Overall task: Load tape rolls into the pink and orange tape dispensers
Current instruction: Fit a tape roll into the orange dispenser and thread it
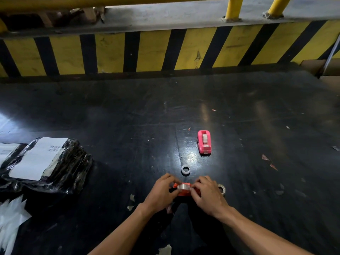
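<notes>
Left hand (pixel 161 193) and right hand (pixel 209 195): both pinched on the orange dispenser (pixel 184 192) and the tape roll (pixel 183 186) seated in it, between the fingertips. Risk: roll could pop out if pressed crooked. Pink dispenser (pixel 204 142): loaded, at 1 o'clock, well apart. Spare ring (pixel 185 169): 12 o'clock, near.

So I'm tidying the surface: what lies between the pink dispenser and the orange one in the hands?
In the head view, only a small white ring lies between pink dispenser and orange dispenser.
</notes>
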`<move>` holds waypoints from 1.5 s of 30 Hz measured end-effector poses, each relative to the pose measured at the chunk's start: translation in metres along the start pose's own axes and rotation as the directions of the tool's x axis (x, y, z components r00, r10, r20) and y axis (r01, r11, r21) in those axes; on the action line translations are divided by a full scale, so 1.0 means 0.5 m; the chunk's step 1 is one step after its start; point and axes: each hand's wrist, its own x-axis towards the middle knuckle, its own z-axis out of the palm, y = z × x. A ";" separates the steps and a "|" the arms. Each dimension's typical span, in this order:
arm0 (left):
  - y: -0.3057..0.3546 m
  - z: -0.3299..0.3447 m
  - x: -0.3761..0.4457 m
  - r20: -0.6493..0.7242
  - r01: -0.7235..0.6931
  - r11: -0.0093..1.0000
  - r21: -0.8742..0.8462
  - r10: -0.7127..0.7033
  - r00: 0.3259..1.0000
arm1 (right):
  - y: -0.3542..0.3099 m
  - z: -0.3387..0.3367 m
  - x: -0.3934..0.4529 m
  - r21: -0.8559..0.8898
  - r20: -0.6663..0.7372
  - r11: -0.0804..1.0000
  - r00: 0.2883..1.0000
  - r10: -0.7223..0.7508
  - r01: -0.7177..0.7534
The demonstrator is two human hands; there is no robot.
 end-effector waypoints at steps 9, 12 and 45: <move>0.003 -0.007 0.006 0.073 -0.020 0.999 0.040 0.017 0.997 | -0.052 -0.004 0.036 0.136 0.010 0.925 0.935 0.356 -0.354; 0.002 -0.008 0.006 0.078 -0.026 0.998 0.061 0.021 0.997 | -0.047 -0.001 0.039 0.148 0.060 0.917 0.929 0.366 -0.371; -0.008 -0.001 0.002 0.100 -0.024 0.998 0.051 0.019 0.995 | -0.002 0.004 -0.011 0.431 0.098 0.659 0.758 0.645 -0.617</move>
